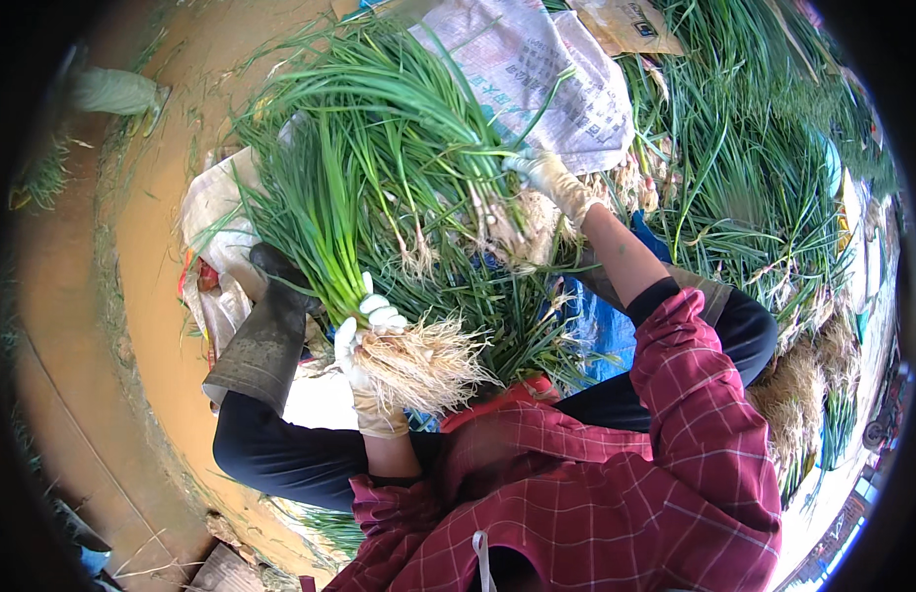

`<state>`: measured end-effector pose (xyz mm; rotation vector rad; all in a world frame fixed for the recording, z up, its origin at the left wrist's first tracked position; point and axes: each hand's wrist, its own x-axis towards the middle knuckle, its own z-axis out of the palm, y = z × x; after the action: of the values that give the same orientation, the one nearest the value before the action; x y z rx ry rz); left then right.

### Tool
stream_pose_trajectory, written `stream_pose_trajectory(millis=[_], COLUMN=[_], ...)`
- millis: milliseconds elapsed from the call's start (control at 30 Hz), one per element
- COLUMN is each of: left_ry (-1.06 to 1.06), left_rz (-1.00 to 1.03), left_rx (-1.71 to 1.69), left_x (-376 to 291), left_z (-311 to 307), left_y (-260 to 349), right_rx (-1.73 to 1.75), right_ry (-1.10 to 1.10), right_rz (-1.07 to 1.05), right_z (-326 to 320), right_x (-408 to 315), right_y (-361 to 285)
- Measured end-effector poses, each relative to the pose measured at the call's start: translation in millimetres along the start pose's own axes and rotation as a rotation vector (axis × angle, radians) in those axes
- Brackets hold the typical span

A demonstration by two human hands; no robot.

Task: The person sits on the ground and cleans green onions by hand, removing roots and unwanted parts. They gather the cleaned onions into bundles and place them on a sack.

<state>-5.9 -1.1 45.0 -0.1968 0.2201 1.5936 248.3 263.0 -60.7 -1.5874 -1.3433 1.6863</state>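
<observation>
My left hand [369, 333], in a whitish glove, is closed around the stems of a bunch of green garlic [332, 251]. The bunch's pale roots [421, 362] spread to the right of my fist, and its long leaves reach away from me. My gloved right hand [550, 181] is stretched out to a loose heap of green garlic [406, 133], beside the pinkish stems and matted roots at its right end. A stalk meets its fingertips; whether they grip it is unclear. Cut leaves and loose plants [458, 296] lie between my legs.
My rubber boots [262, 340] flank the heap. A printed woven sack [532, 74] lies beyond it. Blue sheeting [602, 325] is under the leaves. More green garlic [746, 163] is piled on the right, with rooted bundles [791, 399] near my knee. Another person's leg [117, 92] shows far left.
</observation>
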Motion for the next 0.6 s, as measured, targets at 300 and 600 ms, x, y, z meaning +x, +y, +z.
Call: stream_pose_trajectory(millis=[300, 600], left_ry=[0.011, -0.139], left_rz=[-0.010, -0.010], left_rx=[-0.010, 0.066], left_x=[-8, -5], left_z=[-10, 3], left_y=[2, 6], right_rx=[-0.679, 0.172], right_ry=[0.717, 0.278], right_rz=[-0.248, -0.119], right_z=[-64, 3], right_x=[-25, 7], right_y=[18, -2])
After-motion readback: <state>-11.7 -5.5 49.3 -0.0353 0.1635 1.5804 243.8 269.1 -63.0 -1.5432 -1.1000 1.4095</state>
